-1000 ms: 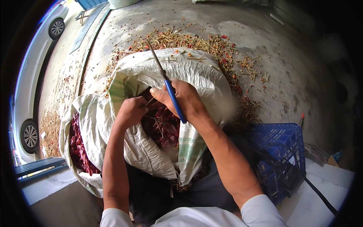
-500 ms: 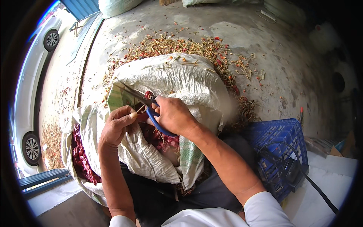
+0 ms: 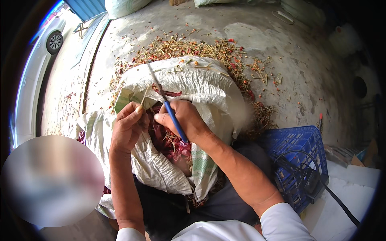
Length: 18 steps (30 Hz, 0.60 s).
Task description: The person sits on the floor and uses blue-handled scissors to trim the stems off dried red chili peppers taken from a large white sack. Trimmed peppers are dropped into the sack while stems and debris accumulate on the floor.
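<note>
Scissors [image 3: 163, 96] with blue handles are gripped in the right hand [image 3: 185, 120], fingers curled around them and blades pointing away over an open white woven sack [image 3: 201, 84]. Just beside it, the left hand [image 3: 128, 126] pinches a thin pale stem [image 3: 144, 96] between thumb and fingertips, close to the blades. Dried red chillies [image 3: 169, 140] fill the sack's mouth beneath both hands; cut stems litter the concrete floor [image 3: 301, 72] beyond, and a blue plastic crate [image 3: 299, 160] stands to the right.
</note>
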Each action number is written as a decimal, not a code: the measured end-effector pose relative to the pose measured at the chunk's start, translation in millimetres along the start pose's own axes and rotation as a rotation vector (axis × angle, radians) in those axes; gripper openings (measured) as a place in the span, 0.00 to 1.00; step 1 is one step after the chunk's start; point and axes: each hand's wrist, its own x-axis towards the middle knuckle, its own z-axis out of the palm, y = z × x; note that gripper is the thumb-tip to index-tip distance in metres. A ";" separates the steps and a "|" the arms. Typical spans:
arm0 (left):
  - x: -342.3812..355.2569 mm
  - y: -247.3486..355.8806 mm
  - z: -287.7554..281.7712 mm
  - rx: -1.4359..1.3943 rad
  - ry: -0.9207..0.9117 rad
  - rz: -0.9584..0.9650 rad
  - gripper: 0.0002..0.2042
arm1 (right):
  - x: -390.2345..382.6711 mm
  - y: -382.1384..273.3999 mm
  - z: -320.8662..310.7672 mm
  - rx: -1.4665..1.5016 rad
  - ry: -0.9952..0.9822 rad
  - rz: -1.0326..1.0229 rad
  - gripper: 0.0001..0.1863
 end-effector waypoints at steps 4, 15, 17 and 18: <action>-4.7 7.0 -9.2 -0.045 0.051 0.043 0.06 | 4.6 0.6 -8.3 0.401 0.135 0.165 0.21; -11.4 14.1 -5.8 0.114 -0.091 -0.013 0.09 | -1.3 -9.9 -11.2 -0.251 0.436 -0.259 0.18; -15.8 12.5 2.6 0.178 -0.126 -0.064 0.10 | 0.6 -11.0 -12.1 -0.162 0.408 -0.276 0.14; -15.8 10.2 3.0 0.195 -0.167 -0.075 0.10 | -1.0 -13.9 -11.8 -0.141 0.355 -0.241 0.14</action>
